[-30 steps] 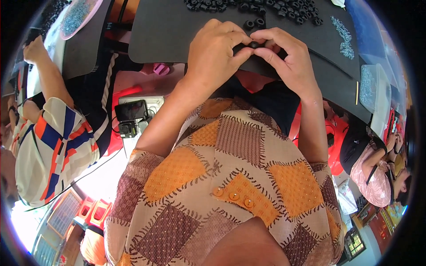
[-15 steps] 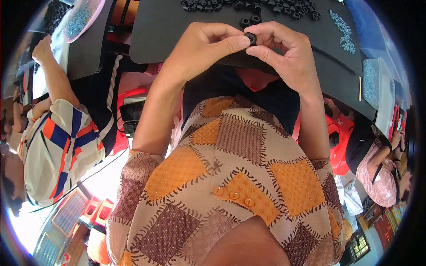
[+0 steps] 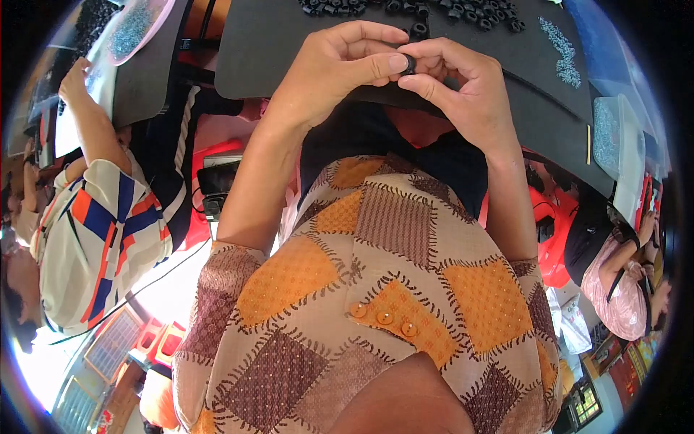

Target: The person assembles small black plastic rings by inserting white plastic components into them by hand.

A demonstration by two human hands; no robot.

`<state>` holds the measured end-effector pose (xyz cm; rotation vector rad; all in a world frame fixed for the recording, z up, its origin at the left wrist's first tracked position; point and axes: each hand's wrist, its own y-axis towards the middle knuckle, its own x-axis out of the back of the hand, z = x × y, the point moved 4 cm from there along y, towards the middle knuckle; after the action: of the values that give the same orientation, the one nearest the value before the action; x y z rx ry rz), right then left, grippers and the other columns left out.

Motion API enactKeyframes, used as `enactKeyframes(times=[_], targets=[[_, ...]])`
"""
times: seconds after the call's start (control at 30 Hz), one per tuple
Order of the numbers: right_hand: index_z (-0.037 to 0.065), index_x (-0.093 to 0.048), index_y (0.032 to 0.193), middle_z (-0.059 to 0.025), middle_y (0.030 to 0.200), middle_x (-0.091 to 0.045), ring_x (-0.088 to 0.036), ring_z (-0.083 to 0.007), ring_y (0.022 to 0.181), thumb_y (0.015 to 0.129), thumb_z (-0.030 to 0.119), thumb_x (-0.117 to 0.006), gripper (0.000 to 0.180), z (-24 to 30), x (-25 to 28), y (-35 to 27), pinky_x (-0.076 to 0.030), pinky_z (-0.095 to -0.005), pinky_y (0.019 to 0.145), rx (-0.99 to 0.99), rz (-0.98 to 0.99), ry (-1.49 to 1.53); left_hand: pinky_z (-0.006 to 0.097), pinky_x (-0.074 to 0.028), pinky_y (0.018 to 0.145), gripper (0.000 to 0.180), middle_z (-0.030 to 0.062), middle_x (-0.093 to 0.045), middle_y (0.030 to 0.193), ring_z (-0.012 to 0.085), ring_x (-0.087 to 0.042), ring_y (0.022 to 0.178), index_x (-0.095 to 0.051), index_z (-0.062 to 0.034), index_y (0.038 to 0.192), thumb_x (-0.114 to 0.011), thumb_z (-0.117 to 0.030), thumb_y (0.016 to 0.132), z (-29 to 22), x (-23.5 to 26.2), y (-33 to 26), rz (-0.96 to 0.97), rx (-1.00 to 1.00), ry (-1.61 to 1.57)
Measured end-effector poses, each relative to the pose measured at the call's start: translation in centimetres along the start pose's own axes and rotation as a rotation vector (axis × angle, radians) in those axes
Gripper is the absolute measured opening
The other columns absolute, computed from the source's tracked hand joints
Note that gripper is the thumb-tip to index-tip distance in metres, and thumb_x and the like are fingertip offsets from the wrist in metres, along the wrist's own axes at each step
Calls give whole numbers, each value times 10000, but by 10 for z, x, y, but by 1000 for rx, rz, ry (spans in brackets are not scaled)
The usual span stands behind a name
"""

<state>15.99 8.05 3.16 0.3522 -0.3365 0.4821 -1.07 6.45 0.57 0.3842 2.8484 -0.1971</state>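
A small black ring-shaped piece (image 3: 410,66) is pinched between my two hands, just above the near edge of the black table (image 3: 267,54). My left hand (image 3: 332,72) presses its thumb against the piece from the left, with the index finger raised and stretched over it. From the other side, my right hand (image 3: 470,90) grips it between thumb and bent fingers. One loose black piece (image 3: 419,30) lies just beyond my fingertips. Farther back sit piles of similar black pieces (image 3: 477,13). Whatever is inside the held piece cannot be made out.
Small silvery-blue parts (image 3: 560,54) lie at the table's right, near a clear tub (image 3: 611,137) of similar parts. A thin dark rod (image 3: 542,94) and a pale stick (image 3: 588,145) are there too. One person sits at left by a pink basin (image 3: 155,32), another at right.
My left index finger has lifted off the piece and straightened. The piece has turned a little, showing more of its side. Both hands stay in nearly the same place.
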Motion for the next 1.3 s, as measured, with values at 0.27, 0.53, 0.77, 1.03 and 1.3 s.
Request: enactKeyframes(times=[0.27,0.53,0.77,1.03,1.3], targets=[[91,-693,1049,-22,777,-615,-595,-95,647,772,94,-768,287,11,-4,4,-470,-244,592,128,-34,-157,199,-537,734,275,34,-684,941,76,-643,800,-615,-43,1145,-702,-98,890,7,7,2,63,24,-184],[63,-654,1020,-61,863,-608,-617,-213,691,779,134,-755,270,20,-7,-4,-501,-311,641,296,-49,-290,239,-509,719,417,90,-687,903,117,-622,771,-541,32,1169,-751,-115,840,-1,2,-2,81,33,-76],[63,-648,1012,-60,854,-602,-623,-208,703,781,120,-754,260,21,-7,-9,-503,-308,621,311,-19,-243,206,-498,735,359,13,-656,885,76,-605,762,-563,-32,1193,-719,-110,879,1,-3,-6,162,35,-67],[51,-667,1033,-60,967,-644,-657,-198,827,765,78,-749,282,4,-7,1,-528,-295,711,391,-32,-450,259,-531,727,300,94,-702,875,147,-671,812,-587,3,1086,-733,-62,833,1,0,4,-59,-68,196],[93,-649,965,-34,894,-608,-619,-246,808,740,162,-764,262,-1,-5,-3,-513,-348,717,338,-35,-500,270,-543,716,300,103,-709,858,175,-693,805,-604,-14,1061,-746,-51,799,-11,-14,1,-106,-290,663]])
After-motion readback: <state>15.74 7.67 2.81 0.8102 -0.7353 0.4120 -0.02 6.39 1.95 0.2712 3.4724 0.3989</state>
